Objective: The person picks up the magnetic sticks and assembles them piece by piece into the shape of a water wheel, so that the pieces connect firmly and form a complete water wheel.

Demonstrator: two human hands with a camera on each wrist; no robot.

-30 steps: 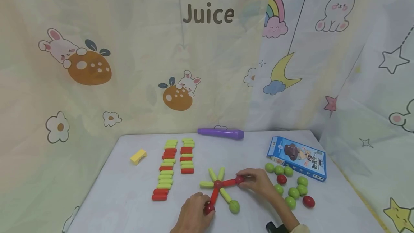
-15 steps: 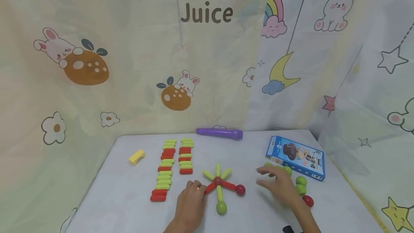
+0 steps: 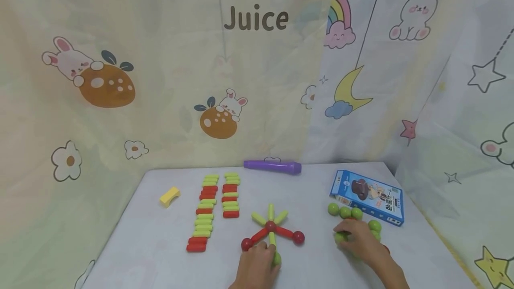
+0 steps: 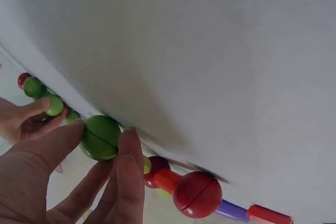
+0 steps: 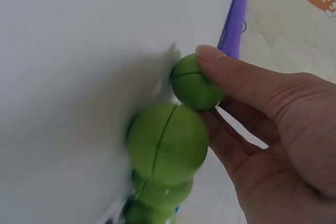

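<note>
A star-shaped figure of magnetic-looking rods spreads around a red center ball [image 3: 271, 226]. Red rods [image 3: 284, 232] lead from it to one red ball [image 3: 298, 237] on the right and another red ball [image 3: 246, 244] on the left. Short light-green rods [image 3: 271, 211] point away toward the back. My left hand [image 3: 257, 267] pinches the green ball [image 4: 100, 137] at the figure's near end between thumb and fingers. Over the loose balls at the right, my right hand [image 3: 363, 242] pinches another green ball [image 5: 194, 82] by thumb and fingertips.
Two columns of red and light-green rods [image 3: 204, 216] lie left of the figure. A yellow arch block [image 3: 170, 196] sits further left. At the back lies a purple microphone-shaped stick [image 3: 273, 167]. A blue box [image 3: 368, 196] lies behind several loose green balls [image 3: 333, 209].
The figure has turned, so its green-ball arm points nearer me. My left hand has shifted from the left red ball to the green ball. My right hand left its red ball for the loose balls.
</note>
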